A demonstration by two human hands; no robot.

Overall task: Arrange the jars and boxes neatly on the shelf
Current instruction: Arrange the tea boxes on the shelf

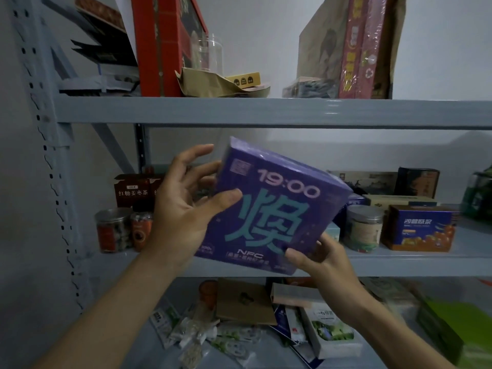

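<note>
While both hands (186,209) hold it, purple box (277,206) tilts.

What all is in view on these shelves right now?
purple box: 1, purple with teal print, held tilted before middle shelf
jars: 2, clear, reddish contents, middle shelf left
lidded jar: 1, clear, pale contents, middle shelf right
blue box: 1, blue and orange, right of lidded jar
brown box: 1, behind left jars
red box: 1, upright, top shelf
empty jar: 1, clear, top shelf
packets: several, pale, bottom shelf
left hand: grips box's left edge
right hand: pinches lower right corner
</note>
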